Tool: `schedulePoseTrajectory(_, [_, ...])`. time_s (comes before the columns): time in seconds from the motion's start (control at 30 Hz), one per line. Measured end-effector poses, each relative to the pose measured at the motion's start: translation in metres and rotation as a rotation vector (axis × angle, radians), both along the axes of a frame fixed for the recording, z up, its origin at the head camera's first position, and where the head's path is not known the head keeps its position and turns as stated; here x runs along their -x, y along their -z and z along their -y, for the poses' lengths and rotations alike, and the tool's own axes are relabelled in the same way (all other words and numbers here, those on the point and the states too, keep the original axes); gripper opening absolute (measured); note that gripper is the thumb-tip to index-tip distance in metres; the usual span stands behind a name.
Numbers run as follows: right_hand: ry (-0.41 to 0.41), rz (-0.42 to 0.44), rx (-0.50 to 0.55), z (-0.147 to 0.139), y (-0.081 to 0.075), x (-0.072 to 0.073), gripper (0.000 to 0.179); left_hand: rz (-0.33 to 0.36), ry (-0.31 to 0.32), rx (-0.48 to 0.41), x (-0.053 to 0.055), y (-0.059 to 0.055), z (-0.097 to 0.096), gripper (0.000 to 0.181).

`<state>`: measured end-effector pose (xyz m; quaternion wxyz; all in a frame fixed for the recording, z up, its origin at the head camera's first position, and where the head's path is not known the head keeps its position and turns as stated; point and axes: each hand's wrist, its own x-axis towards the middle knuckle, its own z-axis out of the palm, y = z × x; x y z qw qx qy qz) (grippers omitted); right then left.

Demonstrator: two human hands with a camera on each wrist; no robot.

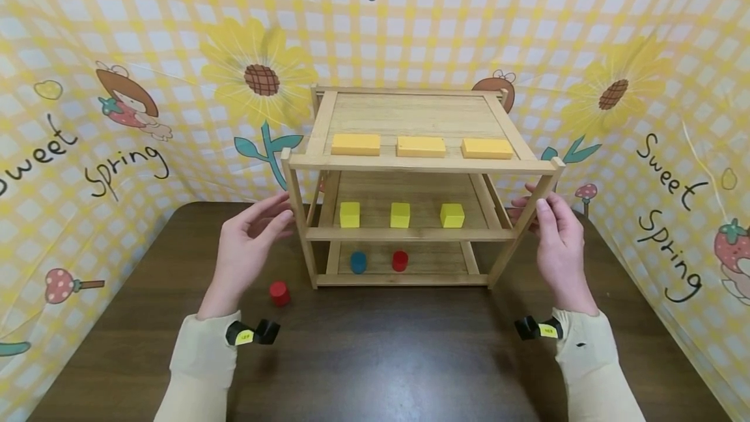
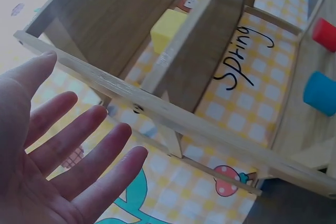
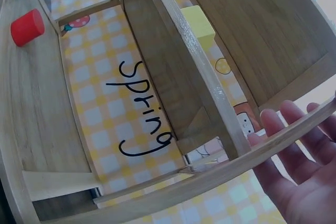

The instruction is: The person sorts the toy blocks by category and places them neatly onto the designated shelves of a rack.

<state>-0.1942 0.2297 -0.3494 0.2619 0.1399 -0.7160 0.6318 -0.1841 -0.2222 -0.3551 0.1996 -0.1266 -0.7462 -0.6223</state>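
A three-tier wooden rack (image 1: 410, 163) stands on the table between both hands. My left hand (image 1: 243, 246) is beside its left front post, fingers spread and relaxed; the left wrist view shows nothing in that hand. At the right front post, my right hand (image 1: 559, 239) has its thumb in front and its loosely bent fingers partly behind the post; whether it touches is unclear. Three yellow-orange rectangular blocks (image 1: 420, 146) lie in a row on the top tier. The middle tier bears three yellow cubes (image 1: 400, 215). On the bottom tier are a blue cylinder (image 1: 359, 262) and a red cylinder (image 1: 400, 261).
Another red cylinder (image 1: 280, 293) is on the dark brown table (image 1: 387, 357), left of the rack and near my left wrist. A yellow checked cloth (image 1: 404, 31) with printed flowers and lettering hangs behind and along both sides.
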Motion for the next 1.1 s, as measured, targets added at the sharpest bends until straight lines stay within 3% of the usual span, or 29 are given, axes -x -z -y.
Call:
schedulePoseTrajectory(0.13, [-0.072, -0.020, 0.074, 0.000, 0.001, 0.004, 0.039, 0.018, 0.010, 0.030, -0.001, 0.004, 0.002, 0.035])
schedulePoseTrajectory(0.37, [-0.092, -0.039, 0.101, 0.000, 0.003, 0.006, 0.035, 0.033, 0.005, 0.102, -0.002, 0.010, 0.006, 0.035])
schedulePoseTrajectory(0.57, [-0.095, -0.045, 0.127, 0.000, 0.002, 0.006, 0.034, 0.045, -0.007, 0.165, -0.004, 0.014, 0.012, 0.035])
schedulePoseTrajectory(0.83, [-0.074, -0.014, 0.105, -0.001, 0.003, 0.006, 0.037, 0.075, -0.077, 0.326, -0.011, 0.021, 0.023, 0.036])
schedulePoseTrajectory(1.1, [-0.069, -0.010, 0.109, -0.002, 0.005, 0.005, 0.035, 0.138, -0.061, 0.371, -0.016, 0.035, 0.033, 0.039])
